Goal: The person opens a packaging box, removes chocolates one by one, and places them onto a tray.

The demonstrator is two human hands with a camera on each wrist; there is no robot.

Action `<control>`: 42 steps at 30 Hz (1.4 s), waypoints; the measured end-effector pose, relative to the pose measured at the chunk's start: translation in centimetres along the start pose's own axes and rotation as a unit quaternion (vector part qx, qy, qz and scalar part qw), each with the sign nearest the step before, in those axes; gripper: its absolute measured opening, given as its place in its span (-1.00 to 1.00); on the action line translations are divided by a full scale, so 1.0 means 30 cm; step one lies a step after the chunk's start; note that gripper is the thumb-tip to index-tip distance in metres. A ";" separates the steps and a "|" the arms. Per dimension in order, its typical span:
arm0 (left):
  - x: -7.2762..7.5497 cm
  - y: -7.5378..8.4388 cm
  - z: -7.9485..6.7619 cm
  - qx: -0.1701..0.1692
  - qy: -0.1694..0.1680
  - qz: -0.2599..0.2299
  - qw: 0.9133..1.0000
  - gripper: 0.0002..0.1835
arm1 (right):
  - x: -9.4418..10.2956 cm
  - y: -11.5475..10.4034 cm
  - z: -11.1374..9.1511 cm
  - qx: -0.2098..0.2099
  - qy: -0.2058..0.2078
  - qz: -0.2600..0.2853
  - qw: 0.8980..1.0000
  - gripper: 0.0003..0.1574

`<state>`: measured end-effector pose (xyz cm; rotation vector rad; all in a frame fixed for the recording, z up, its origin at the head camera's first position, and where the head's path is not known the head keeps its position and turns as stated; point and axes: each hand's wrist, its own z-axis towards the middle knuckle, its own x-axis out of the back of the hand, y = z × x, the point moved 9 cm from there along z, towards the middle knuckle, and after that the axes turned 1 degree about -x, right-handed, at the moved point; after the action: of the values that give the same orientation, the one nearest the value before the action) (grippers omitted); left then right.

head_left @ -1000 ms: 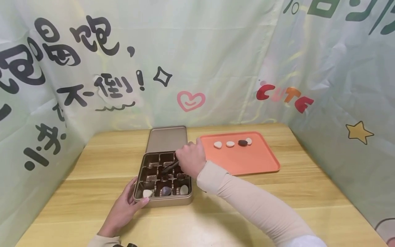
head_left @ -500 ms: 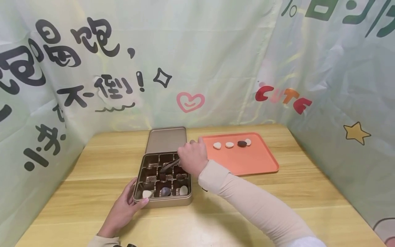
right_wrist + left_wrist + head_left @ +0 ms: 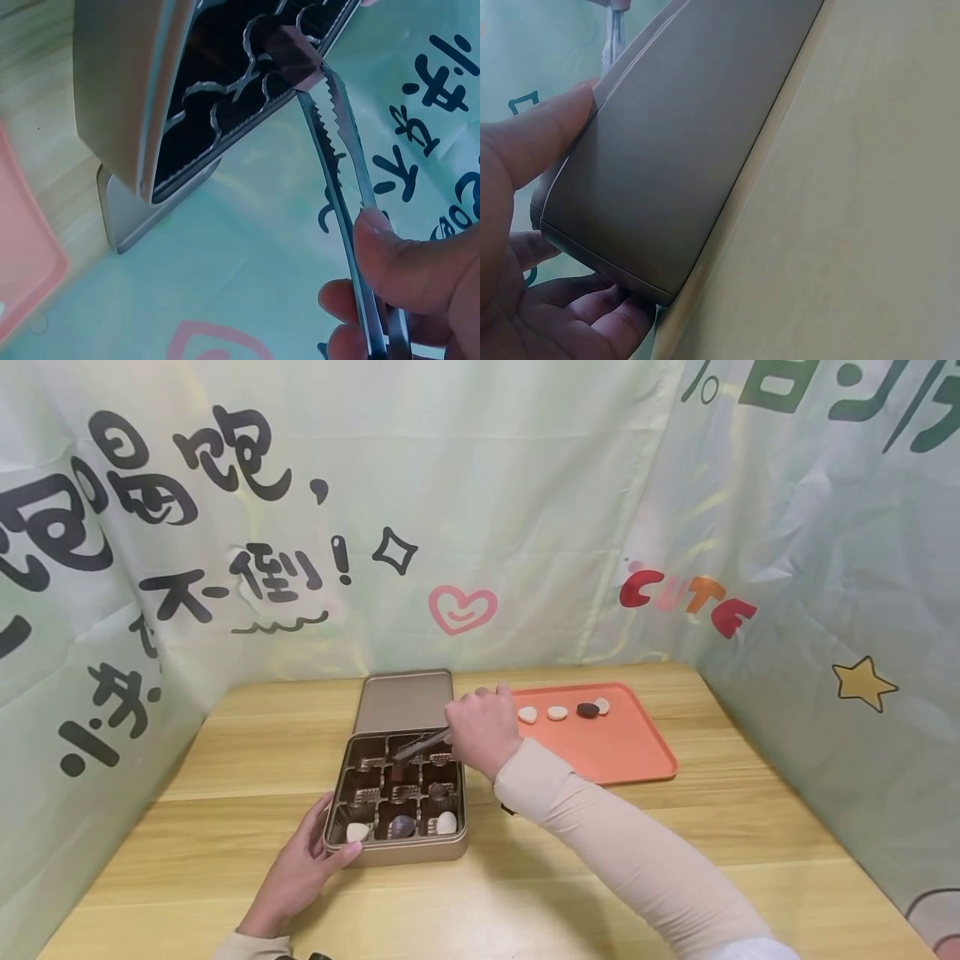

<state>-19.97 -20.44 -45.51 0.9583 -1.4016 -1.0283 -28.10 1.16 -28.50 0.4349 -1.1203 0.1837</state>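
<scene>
At left, the left hand (image 3: 303, 866) gripped the near corner of a smooth, bronze-coloured metal tin (image 3: 405, 854), thumb on the rim and fingers bent against the side. Its glossy dark-brown insert had square compartments; the front row held a pale piece (image 3: 357, 832), a rounded dark piece (image 3: 402, 827) and a pale oval piece (image 3: 446, 823). Over the middle column, slim metal tongs (image 3: 348, 135) with saw-toothed arms had a square-edged brown block (image 3: 298, 61) at their tips, the right hand (image 3: 483, 732) pinching their other end. Further right, a round-cornered coral tray (image 3: 600, 756) lay on the wood-grained tabletop (image 3: 540, 885).
</scene>
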 end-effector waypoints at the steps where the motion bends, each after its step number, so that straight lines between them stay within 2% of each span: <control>1: -0.001 0.002 0.002 -0.001 0.000 0.000 1.000 0.02 | 0.002 0.009 0.001 -0.002 0.002 0.000 1.000 -0.65; 7: -0.004 0.014 0.016 -0.014 0.000 -0.001 1.000 0.01 | 0.012 0.062 -0.003 -0.017 0.014 -0.001 1.000 -0.59; 14: 0.006 -0.012 -0.004 0.005 0.008 0.027 1.000 0.03 | 0.001 0.096 -0.017 -0.030 0.011 0.020 0.999 -0.57; 18: 0.004 -0.007 0.001 -0.005 0.005 0.011 1.000 0.03 | 0.010 0.120 -0.017 -0.042 0.017 0.013 0.999 -0.57; 24: 0.000 -0.003 0.003 -0.001 -0.001 -0.005 1.000 0.05 | 0.002 0.172 -0.020 -0.058 -0.020 0.028 0.998 -0.59; 30: 0.004 -0.008 0.001 0.000 0.000 0.006 1.000 0.05 | -0.023 0.234 -0.036 -0.078 -0.057 0.035 0.995 -0.66; 42: 0.005 -0.014 0.000 0.004 0.000 0.026 1.000 0.06 | -0.079 0.355 -0.084 -0.101 -0.076 0.037 0.991 -0.63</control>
<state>-19.96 -20.70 -45.86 0.9241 -1.4242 -0.9836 -30.81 12.01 -28.94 0.2304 -1.2916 0.1015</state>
